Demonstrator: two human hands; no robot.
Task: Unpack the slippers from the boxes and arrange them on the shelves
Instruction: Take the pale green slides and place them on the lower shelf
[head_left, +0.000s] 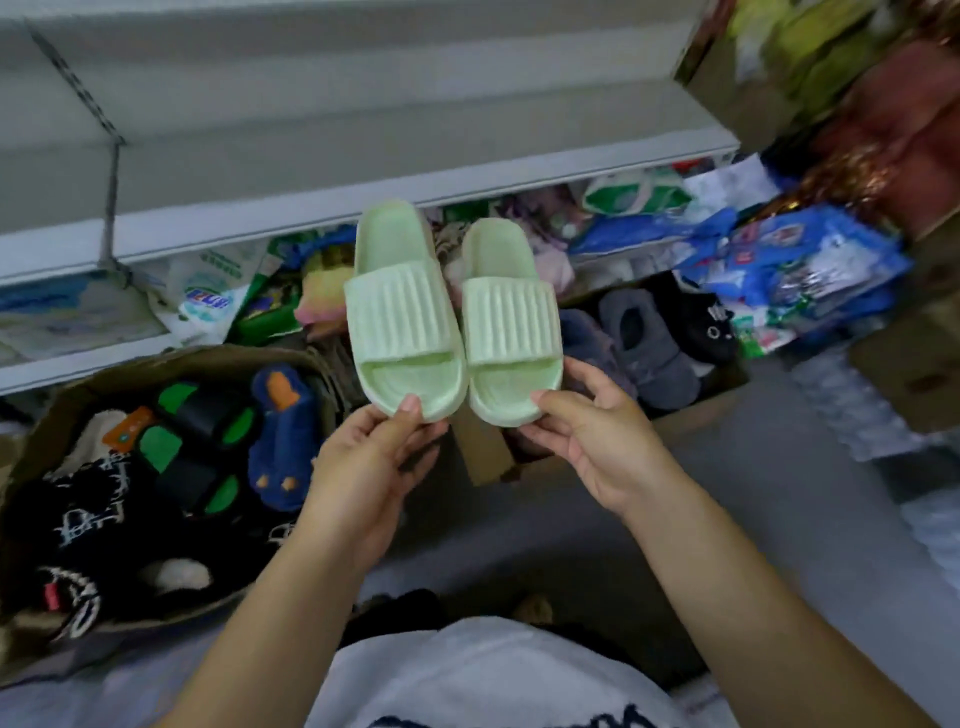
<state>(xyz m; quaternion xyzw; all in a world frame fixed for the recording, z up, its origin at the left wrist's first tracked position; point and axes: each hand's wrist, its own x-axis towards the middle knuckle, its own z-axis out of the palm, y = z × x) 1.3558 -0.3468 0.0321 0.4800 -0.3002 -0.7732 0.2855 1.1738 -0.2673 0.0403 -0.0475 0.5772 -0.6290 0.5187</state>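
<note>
Before the long grey metal shelf (291, 156): we hold a pair of slides side by side in the air above the boxes, heels toward the shelf edge.
Left hand (363, 467): pinches the toe end of the left pale green foam slide (405, 312), thumb on top; the fingers beneath are hidden.
Right hand (587, 441): grips the toe of the right pale green foam slide (511, 322) likewise.
Left brown cardboard box (218, 358): black-and-green slides (202, 441) and blue plush slippers (283, 431); its near side is cut off.
Right brown cardboard box (483, 457): grey plush slippers (649, 343), partly hidden behind our slides.
Hard to read: printed plastic packets (218, 296) under the shelf are blurred.
</note>
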